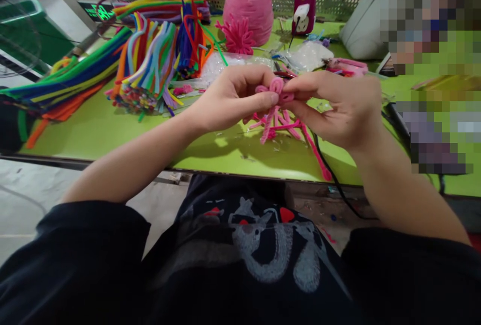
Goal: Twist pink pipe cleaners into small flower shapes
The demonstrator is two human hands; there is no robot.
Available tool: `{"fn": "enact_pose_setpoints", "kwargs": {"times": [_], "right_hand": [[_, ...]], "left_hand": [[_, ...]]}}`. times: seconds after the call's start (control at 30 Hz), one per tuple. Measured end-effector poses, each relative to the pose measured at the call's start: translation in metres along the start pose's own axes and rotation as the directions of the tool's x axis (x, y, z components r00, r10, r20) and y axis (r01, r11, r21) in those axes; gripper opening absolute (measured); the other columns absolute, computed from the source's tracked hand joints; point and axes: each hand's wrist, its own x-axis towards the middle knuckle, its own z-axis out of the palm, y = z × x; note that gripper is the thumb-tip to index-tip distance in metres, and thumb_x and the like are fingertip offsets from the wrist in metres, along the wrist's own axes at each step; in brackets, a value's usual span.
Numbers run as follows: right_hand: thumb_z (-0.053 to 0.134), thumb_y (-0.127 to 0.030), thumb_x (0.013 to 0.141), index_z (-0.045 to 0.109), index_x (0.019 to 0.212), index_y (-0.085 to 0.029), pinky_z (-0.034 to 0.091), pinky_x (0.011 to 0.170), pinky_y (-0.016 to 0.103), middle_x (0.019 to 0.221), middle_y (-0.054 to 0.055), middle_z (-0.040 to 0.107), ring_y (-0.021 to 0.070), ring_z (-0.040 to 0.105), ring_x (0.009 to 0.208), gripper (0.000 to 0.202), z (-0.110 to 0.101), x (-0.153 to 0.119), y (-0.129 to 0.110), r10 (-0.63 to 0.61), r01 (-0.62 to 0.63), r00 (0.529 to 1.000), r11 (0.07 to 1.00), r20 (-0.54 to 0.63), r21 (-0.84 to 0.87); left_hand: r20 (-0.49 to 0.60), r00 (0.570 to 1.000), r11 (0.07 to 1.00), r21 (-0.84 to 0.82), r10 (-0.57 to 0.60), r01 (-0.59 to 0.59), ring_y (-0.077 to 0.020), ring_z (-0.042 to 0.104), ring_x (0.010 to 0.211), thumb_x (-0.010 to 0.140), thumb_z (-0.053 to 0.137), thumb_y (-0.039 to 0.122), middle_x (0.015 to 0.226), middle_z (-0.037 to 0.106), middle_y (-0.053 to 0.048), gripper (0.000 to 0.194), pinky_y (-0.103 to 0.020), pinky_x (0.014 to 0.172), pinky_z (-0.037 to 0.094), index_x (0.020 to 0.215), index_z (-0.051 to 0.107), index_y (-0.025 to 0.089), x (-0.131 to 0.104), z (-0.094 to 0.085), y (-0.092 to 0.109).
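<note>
A pink pipe-cleaner flower [277, 87] with looped petals is held up over the green table, between both hands. My left hand [240, 97] pinches it from the left, thumb laid across its middle. From the right, my right hand [334, 104] grips a petal between thumb and fingertips. A pink stem hangs down from the flower. Loose pink pipe cleaners [291, 125] lie on the table beneath the hands, and one longer piece reaches toward the front edge.
Bundles of coloured pipe cleaners [150, 64] lie at the left. Behind the hands stand a large pink ball [248, 11], a pink pompom-like flower [238, 36] and clear plastic bags [306, 55]. A purple box-like item [305, 9] leans at the back. A black cable [336, 189] drapes over the table's front edge.
</note>
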Motion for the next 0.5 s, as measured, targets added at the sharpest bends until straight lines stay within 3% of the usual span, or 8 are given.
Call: {"fn": "enact_pose_setpoints", "kwargs": {"times": [0.1,0.27,0.5], "right_hand": [[0.085,-0.041,0.093,0.082,0.109,-0.038,0.069,0.092,0.040,0.107,0.000,0.083,0.0265,0.081,0.098,0.016,0.003,-0.003,0.001,-0.009,0.007,0.999,0.999,-0.039,-0.036],[0.083,-0.028,0.094,0.080,0.111,-0.036,0.066,0.080,0.037,0.104,-0.002,0.083,0.0223,0.081,0.088,0.019,0.012,-0.006,0.005,-0.187,0.190,0.970,0.982,-0.155,0.006],[0.080,-0.032,0.097,0.077,0.108,-0.035,0.068,0.081,0.040,0.106,-0.001,0.083,0.0233,0.081,0.091,0.012,0.017,-0.010,0.001,-0.113,0.115,0.975,0.993,-0.192,0.000]], "left_hand": [[0.013,1.000,1.000,-0.014,-0.016,0.016,-0.0070,0.048,0.051,0.086,0.087,0.043,0.064,0.055,0.001,0.034,-0.023,0.046,0.037,0.080,0.064,0.019,0.000,0.000,0.001],[0.013,1.000,0.999,-0.041,-0.021,0.021,-0.0056,0.045,0.051,0.086,0.087,0.044,0.065,0.053,0.002,0.035,-0.022,0.047,0.035,0.079,0.063,0.019,-0.001,0.002,0.001],[-0.014,1.000,0.999,-0.054,0.004,-0.005,-0.0049,0.045,0.051,0.089,0.083,0.044,0.064,0.051,0.004,0.037,-0.022,0.048,0.035,0.076,0.059,0.019,-0.002,0.003,0.001]]}}
